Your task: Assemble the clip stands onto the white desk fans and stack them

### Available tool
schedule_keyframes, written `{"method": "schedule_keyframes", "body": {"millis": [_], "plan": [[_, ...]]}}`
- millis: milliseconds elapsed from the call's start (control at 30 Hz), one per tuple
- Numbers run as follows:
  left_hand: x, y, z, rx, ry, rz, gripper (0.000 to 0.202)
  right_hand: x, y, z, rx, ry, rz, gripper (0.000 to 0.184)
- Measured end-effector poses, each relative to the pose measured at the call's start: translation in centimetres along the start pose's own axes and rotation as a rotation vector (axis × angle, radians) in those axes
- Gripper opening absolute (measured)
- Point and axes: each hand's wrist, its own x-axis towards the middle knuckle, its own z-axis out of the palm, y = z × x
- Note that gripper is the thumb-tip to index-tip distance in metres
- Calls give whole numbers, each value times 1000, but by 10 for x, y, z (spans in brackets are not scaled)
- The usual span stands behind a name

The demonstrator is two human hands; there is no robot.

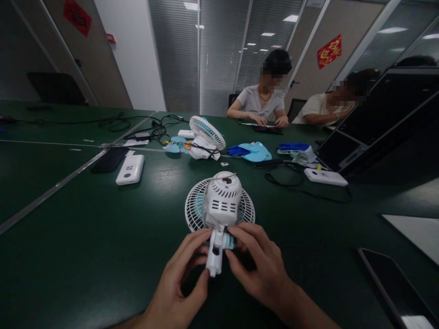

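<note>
A small white fan (224, 201) lies grille-down on the dark green table, its motor housing turned up and light blue blades showing through the grille. From the housing a white neck piece (214, 260) points toward me. My left hand (185, 269) grips this neck from the left, thumb near its lower end. On the other side my right hand (259, 262) has thumb and fingers closed around a light blue knob (228, 241) at the joint. A thin grey cord runs over the housing.
Beyond stand another white fan (206, 139), light blue blades (257, 151) and blue gloves (293, 147). A white power bank (130, 170) is at left, another (325, 177) at right. Black cables (154, 128) lie behind. A phone (394, 283) rests near right. Two people (262, 103) sit across.
</note>
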Motion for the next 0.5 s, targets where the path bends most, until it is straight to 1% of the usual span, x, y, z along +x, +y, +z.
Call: {"method": "schedule_keyframes", "body": {"millis": [167,300,433,500], "plan": [[0,2,0,5,-2,-8,51,-3,0,1,-64,29,-84,25],[-1,2,0,12,8,-16,51,0,0,-1,-101,17,-61,25],[0,1,1,2,3,-20,51,2,0,-3,-68,7,-14,30],[1,1,2,-7,9,-16,51,1,-1,-1,-55,25,-31,29]]}}
